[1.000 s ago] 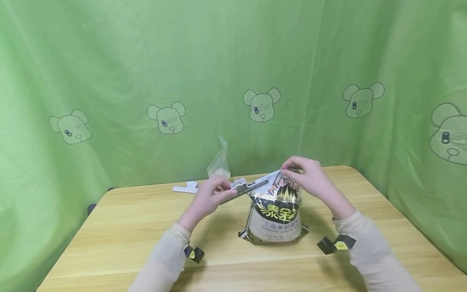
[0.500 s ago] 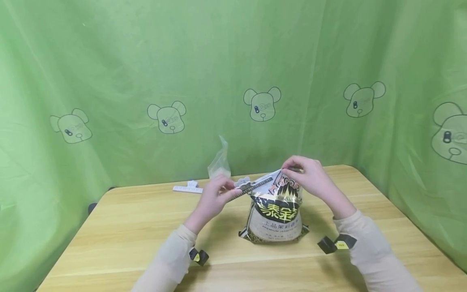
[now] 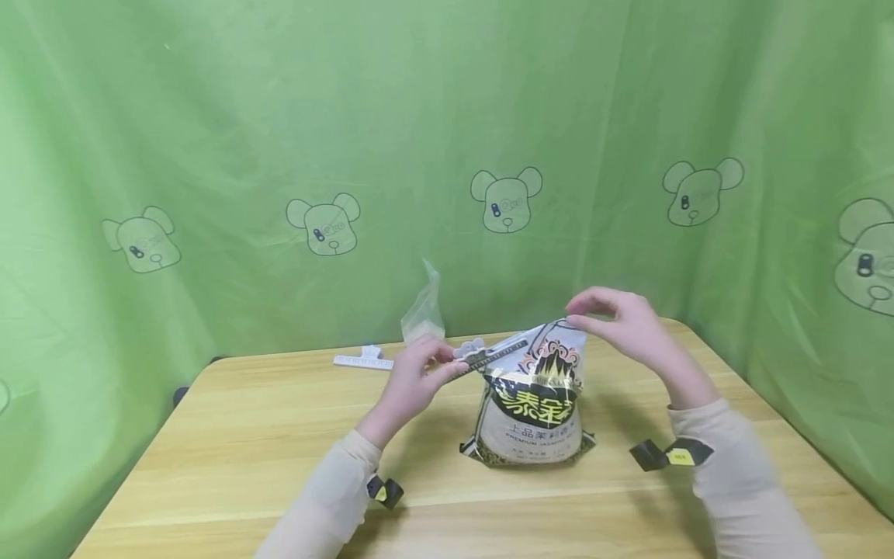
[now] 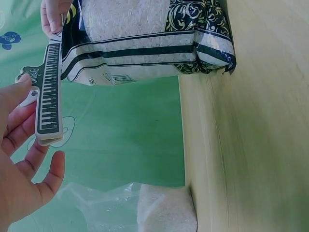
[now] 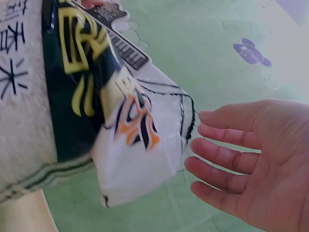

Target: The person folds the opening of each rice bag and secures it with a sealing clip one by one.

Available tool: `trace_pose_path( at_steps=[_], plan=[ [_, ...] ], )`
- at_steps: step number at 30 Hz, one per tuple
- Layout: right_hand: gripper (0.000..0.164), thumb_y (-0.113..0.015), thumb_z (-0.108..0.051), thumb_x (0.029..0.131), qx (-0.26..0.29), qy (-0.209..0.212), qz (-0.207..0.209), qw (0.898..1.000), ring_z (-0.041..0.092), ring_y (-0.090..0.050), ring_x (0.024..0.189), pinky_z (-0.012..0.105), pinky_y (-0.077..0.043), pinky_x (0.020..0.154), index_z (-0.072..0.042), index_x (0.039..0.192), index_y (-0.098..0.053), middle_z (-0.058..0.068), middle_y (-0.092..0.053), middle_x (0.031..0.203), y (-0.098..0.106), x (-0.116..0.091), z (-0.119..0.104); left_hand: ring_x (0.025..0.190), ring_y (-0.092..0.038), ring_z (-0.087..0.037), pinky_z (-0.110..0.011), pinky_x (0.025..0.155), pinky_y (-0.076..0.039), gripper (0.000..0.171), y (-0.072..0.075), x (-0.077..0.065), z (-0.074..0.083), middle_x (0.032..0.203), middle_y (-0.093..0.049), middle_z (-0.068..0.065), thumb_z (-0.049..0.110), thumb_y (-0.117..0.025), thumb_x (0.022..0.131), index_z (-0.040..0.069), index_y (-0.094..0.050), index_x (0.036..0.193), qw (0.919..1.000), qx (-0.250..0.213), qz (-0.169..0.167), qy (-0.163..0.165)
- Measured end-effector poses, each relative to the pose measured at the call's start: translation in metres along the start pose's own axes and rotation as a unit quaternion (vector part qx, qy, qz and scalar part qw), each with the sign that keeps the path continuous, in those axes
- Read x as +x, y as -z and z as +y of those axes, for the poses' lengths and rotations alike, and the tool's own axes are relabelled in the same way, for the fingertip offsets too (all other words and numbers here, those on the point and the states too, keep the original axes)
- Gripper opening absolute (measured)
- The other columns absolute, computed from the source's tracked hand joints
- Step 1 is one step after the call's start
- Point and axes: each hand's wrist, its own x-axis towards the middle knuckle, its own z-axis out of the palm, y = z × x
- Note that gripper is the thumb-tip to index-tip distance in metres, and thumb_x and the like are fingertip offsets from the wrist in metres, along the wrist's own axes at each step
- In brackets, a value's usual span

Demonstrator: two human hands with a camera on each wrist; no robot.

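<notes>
While your left fingers (image 4: pixel 21 133) are pinching the clip (image 4: pixel 48 92) and right fingers (image 5: pixel 227 157) are grasping nothing, the heavy-looking, limp-topped rice bag (image 3: pixel 538 407) is probably offering its surest hold low.

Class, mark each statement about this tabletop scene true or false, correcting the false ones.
1. The left hand pinches a dark piano-key clip near the top of the jasmine rice bag. True.
2. The jasmine rice bag lies flat. False: it stands upright on the wood-grain table.
3. The white clip is clamped onto the jasmine rice bag. False: it lies on the wood-grain table.
4. The clear plastic bag contains white grains. True.
5. The right hand holds a clip. False: it holds no clip.
</notes>
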Motion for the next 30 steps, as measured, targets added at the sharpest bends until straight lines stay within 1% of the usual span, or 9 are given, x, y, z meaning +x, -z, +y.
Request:
trace_pose_path(
  at_steps=[6, 9, 13, 16, 25, 30],
  plan=[
    [0.034, -0.063, -0.038, 0.081, -0.005, -0.027, -0.014, 1.0, 0.016, -0.059, 0.096, 0.041, -0.048, 0.088, -0.016, 0.106, -0.06, 0.004, -0.064, 0.106, 0.007, 0.001, 0.008, 0.077, -0.053, -0.009, -0.026, 0.072, -0.05, 0.018, 0.002, 0.002, 0.003, 0.081, -0.059, 0.004, 0.031, -0.067, 0.078, 0.014, -0.061, 0.082, 0.9999, 0.009, 0.006, -0.007],
    [0.031, -0.063, -0.037, 0.081, -0.011, -0.026, -0.029, 0.999, 0.013, -0.06, 0.094, 0.038, -0.049, 0.086, -0.018, 0.106, -0.061, 0.002, -0.065, 0.105, 0.009, 0.002, 0.013, 0.077, -0.053, -0.008, -0.025, 0.072, -0.05, 0.018, 0.002, 0.002, 0.003, 0.081, -0.059, 0.005, 0.031, -0.067, 0.078, 0.015, -0.061, 0.082, 0.9998, 0.013, 0.008, -0.01],
    [0.029, -0.062, -0.034, 0.083, -0.013, -0.006, -0.057, 0.998, 0.02, -0.059, 0.097, 0.042, -0.049, 0.086, -0.016, 0.105, -0.061, 0.005, -0.065, 0.104, 0.008, 0.004, 0.016, 0.077, -0.052, -0.007, -0.025, 0.072, -0.05, 0.019, 0.002, 0.003, 0.003, 0.082, -0.059, 0.005, 0.033, -0.066, 0.079, 0.015, -0.061, 0.082, 0.9998, 0.018, 0.004, -0.01],
    [0.028, -0.062, -0.032, 0.083, -0.016, 0.005, -0.068, 0.998, 0.025, -0.059, 0.098, 0.045, -0.049, 0.085, -0.013, 0.103, -0.061, 0.008, -0.065, 0.103, 0.007, 0.005, 0.017, 0.078, -0.052, -0.007, -0.025, 0.074, -0.05, 0.019, 0.003, 0.004, 0.004, 0.082, -0.059, 0.005, 0.033, -0.066, 0.079, 0.015, -0.061, 0.082, 0.9997, 0.021, 0.002, -0.01],
    [0.023, -0.064, -0.029, 0.082, -0.018, 0.006, -0.065, 0.998, 0.024, -0.06, 0.096, 0.045, -0.049, 0.085, -0.014, 0.099, -0.062, 0.007, -0.066, 0.1, 0.005, 0.008, 0.016, 0.077, -0.054, -0.009, -0.026, 0.074, -0.05, 0.019, 0.003, 0.006, 0.006, 0.081, -0.06, 0.005, 0.032, -0.066, 0.078, 0.014, -0.061, 0.083, 0.9992, 0.032, 0.013, -0.022],
    [0.022, -0.064, -0.029, 0.082, -0.021, 0.005, -0.063, 0.998, 0.023, -0.06, 0.094, 0.044, -0.05, 0.084, -0.014, 0.098, -0.062, 0.006, -0.066, 0.099, 0.005, 0.009, 0.015, 0.078, -0.056, -0.011, -0.022, 0.072, -0.049, 0.019, 0.002, 0.007, 0.008, 0.081, -0.061, 0.004, 0.033, -0.066, 0.078, 0.015, -0.062, 0.083, 0.999, 0.039, 0.014, -0.014]
  ],
)
